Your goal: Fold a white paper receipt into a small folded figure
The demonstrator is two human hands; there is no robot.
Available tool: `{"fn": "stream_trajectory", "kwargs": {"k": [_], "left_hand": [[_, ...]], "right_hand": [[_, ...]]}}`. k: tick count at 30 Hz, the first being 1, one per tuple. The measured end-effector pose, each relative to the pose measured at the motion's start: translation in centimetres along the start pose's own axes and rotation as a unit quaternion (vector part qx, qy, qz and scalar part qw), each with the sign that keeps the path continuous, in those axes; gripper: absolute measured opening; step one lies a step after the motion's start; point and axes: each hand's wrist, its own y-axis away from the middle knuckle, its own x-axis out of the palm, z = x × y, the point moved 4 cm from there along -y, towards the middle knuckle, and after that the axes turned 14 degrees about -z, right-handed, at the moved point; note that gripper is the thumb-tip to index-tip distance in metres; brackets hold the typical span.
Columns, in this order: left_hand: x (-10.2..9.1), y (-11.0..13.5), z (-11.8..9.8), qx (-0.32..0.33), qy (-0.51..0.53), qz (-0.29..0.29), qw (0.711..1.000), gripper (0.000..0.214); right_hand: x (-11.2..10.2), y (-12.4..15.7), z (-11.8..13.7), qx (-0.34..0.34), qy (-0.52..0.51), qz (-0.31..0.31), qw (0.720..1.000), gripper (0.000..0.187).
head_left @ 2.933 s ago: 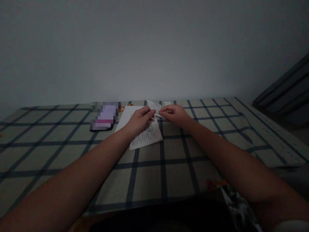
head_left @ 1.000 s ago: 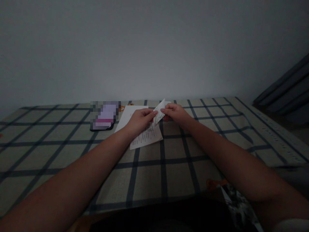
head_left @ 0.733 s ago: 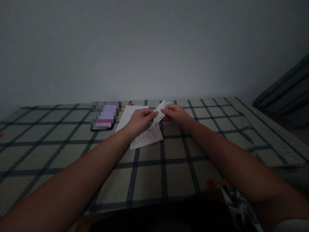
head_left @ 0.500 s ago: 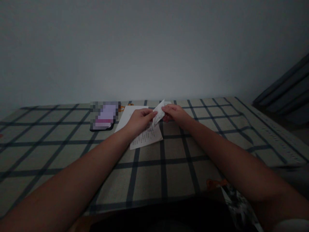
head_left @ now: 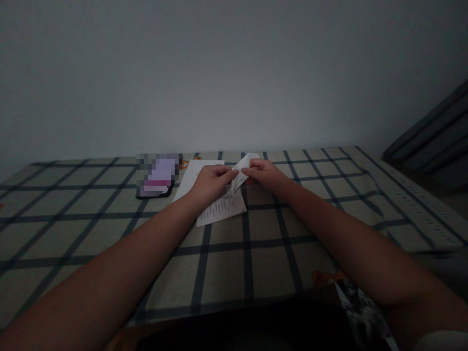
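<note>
Both hands meet over a folded piece of white paper (head_left: 241,170) with faint print on it, its pointed corner standing up. My left hand (head_left: 212,183) pinches its left side between thumb and fingers. On the other side my right hand (head_left: 263,173) grips the same paper, thumb in front and fingers bent behind. Below the left hand lies a printed sheet (head_left: 223,209) with rows of text, partly covered by that hand. A plain white sheet (head_left: 188,178) shows behind the left wrist. How these sheets join the folded piece is hidden.
A phone (head_left: 159,175) with a blurred-out lit screen lies left of the sheets. A checked cloth (head_left: 226,263) covers the table. A pale wall (head_left: 234,78) rises at the back, and dark folded fabric (head_left: 435,131) hangs at the right.
My right thumb has slid slightly left and down on the folded paper, and the fingers have curled more. My left hand and the phone have stayed in place.
</note>
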Motion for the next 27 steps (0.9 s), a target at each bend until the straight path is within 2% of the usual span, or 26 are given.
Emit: {"fn": "stream_trajectory", "kwargs": {"k": [9,16,27], "left_hand": [[0.08,0.18,-0.01,0.005,-0.029,0.007,1.0,0.032],[0.18,0.15,0.32,-0.027,0.034,0.004,0.999,0.033],[0.0,0.21,-0.26,0.0,0.007,-0.007,1.0,0.027]], "right_hand": [[0.09,0.18,0.27,-0.027,0.03,0.005,0.999,0.021],[0.01,-0.08,-0.19,-0.044,0.053,0.028,0.997,0.021],[0.02,-0.31,-0.64,-0.049,0.047,0.041,0.997,0.023]]}}
